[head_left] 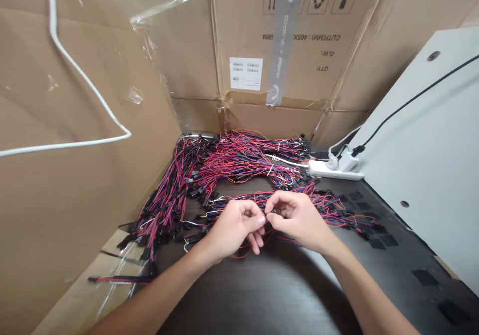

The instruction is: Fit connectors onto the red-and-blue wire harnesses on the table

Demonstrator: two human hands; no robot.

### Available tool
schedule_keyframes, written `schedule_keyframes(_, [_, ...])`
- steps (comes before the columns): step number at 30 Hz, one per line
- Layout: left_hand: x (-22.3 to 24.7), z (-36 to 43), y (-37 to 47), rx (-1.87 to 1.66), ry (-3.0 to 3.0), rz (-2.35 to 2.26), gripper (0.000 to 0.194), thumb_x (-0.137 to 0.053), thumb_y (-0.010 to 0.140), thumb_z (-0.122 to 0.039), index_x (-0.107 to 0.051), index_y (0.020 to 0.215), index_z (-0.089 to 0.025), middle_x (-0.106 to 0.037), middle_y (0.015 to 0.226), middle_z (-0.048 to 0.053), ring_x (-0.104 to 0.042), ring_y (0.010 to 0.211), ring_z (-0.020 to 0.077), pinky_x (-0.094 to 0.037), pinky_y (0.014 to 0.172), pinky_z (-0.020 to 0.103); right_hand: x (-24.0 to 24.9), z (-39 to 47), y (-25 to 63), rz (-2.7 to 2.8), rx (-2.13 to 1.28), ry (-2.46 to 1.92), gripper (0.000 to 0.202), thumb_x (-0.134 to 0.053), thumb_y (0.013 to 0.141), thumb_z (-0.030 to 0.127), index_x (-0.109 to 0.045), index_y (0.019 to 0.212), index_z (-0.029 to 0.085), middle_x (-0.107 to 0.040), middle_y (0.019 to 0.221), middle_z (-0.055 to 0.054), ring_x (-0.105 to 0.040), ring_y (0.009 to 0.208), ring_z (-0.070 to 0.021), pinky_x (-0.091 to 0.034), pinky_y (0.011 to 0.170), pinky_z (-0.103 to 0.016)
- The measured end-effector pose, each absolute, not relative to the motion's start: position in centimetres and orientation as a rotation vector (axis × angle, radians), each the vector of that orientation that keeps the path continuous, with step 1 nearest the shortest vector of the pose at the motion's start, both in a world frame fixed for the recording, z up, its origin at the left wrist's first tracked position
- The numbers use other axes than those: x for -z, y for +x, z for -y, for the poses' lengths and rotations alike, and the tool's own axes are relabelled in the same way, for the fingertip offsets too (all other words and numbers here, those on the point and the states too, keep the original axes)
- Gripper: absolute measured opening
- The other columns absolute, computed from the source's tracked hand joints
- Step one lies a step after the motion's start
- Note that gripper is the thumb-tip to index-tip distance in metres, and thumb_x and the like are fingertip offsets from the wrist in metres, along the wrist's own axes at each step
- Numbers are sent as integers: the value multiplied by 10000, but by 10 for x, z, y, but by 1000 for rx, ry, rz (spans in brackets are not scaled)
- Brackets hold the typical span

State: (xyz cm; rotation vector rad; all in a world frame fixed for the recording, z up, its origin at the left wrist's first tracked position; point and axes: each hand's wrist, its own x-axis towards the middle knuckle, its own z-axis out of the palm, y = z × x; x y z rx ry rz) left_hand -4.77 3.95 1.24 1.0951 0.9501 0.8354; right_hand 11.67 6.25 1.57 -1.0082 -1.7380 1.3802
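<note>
My left hand (241, 225) and my right hand (294, 217) meet at the fingertips over the dark table (262, 290). Thumb and index finger of each are pinched together, and what lies between them is too small to make out. The other fingers of my left hand hang loosely curled. Thin red wire shows just below and behind the hands. Behind them lies a row of red and black wires (329, 207) with dark connectors. Farther back is a larger bundle of red, blue and black wires (235, 158), with white ties around parts of it.
More wire bundles (166, 195) lie at the left. A white power strip (337, 169) with plugs sits at the back right, beside a white panel (430, 140). Cardboard (194, 50) rises at the back and left. Black patches (424, 277) dot the table's right side.
</note>
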Motion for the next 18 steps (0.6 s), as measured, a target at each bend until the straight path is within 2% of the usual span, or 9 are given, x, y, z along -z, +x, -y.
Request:
schedule_keyframes(5, [-6, -42, -49, -786, 1117, -902, 355, -683, 752, -431, -502, 739, -126, -565, 615, 9, -610, 458, 148, -501, 401, 223, -14, -67, 120, 1755, -1344, -1050, 91, -546, 656, 164, -598, 727, 140, -546, 616, 8, -444, 540, -98, -352, 512, -222])
schedule_keyframes(11, [-6, -45, -56, -700, 1106, -871, 369, -683, 745, -443, -492, 710, -129, -570, 597, 13, -595, 440, 141, -485, 411, 221, -16, -69, 120, 1718, -1303, -1053, 83, -556, 628, 174, -602, 685, 135, -530, 583, 15, -412, 511, -86, -321, 477, -206])
schedule_keyframes(18, [-10, -43, -63, -706, 1119, -897, 280, -665, 763, -363, -527, 720, -123, -535, 535, 0, -385, 379, 40, -245, 364, 143, -21, -69, 121, 1682, -1197, -1053, 70, -584, 611, 179, -612, 654, 133, -530, 568, 13, -418, 494, -82, -330, 459, -199])
